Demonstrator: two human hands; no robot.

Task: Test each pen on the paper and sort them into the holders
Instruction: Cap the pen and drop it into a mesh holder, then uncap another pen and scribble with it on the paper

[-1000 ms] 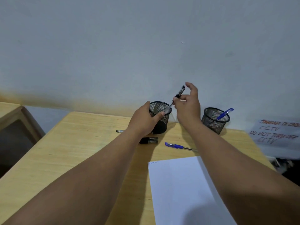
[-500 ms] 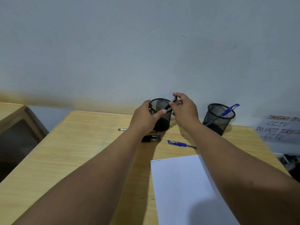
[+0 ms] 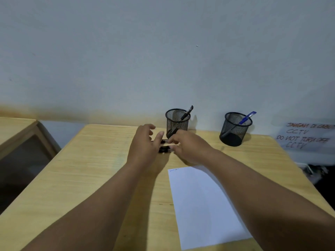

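Two black mesh holders stand by the wall. The left holder [image 3: 177,122] has a black pen [image 3: 187,113] leaning in it. The right holder [image 3: 234,129] contains a blue pen [image 3: 246,117]. Two dark pens [image 3: 164,145] lie on the table in front of the left holder. My right hand [image 3: 190,147] reaches down to them, its fingertips at their right ends, with no clear grip. My left hand [image 3: 145,144] hovers just left of them with its fingers spread. The white paper [image 3: 203,205] lies near me on the right, partly under my right forearm.
The wooden table [image 3: 90,169] ends at the grey wall behind the holders. A handwritten CCTV notice [image 3: 306,135] leans against the wall at the right. Another wooden table [image 3: 16,134] stands at the left, across a dark gap.
My right hand let the black pen go into the left holder and dropped to the pens on the table. My left hand released that holder and moved down and left.
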